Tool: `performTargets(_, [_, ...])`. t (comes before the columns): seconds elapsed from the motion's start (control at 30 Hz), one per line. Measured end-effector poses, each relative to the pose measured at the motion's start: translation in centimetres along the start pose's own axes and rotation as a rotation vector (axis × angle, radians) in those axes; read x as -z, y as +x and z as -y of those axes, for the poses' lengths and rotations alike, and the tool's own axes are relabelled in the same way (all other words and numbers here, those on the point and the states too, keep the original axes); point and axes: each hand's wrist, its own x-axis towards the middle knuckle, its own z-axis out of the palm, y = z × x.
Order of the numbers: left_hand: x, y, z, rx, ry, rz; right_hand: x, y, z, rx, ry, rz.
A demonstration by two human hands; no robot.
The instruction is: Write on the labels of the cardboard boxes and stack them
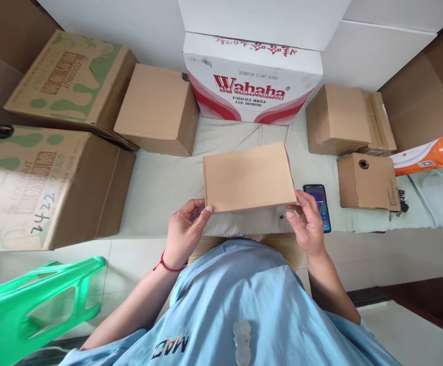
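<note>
A plain brown cardboard box (pixel 248 178), closed on top, is in front of me between my two hands, over the pale cloth-covered surface. My left hand (pixel 188 226) grips its near left corner, the thumb along the front edge and the fingers partly hidden behind the side. At the near right corner, my right hand (pixel 307 221) has its fingertips against the box, with the thumb bent just below the edge. A phone (pixel 318 207) with a lit screen lies just right of my right hand.
A white and red Wahaha carton (pixel 252 84) stands at the back. Coconut cartons (pixel 91 188) and a brown box (pixel 154 107) are on the left. To the right are brown boxes (pixel 337 119), a small box (pixel 368 180) and an orange bottle (pixel 435 152). A green stool (pixel 41 300) stands lower left.
</note>
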Motion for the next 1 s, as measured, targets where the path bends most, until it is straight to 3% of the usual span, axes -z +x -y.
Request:
performTargets(0.23, [0.0,0.8,1.9,0.130,-0.341,-0.078,0.3,0.6,4.5,0.263,-0.275,0.074])
performTargets(0.47, [0.9,1.6,2.7,0.169,-0.406,-0.078,-1.2,0.8,6.9,0.391,-0.373,0.088])
performTargets(0.77, [1.0,1.0,2.5,0.138,-0.434,-0.071,-0.8,0.6,6.2,0.312,-0.266,0.073])
performTargets(1.0, [2.0,0.6,0.7,-0.021,-0.454,-0.173,-0.2,0.3,5.0,0.221,-0.122,0.042])
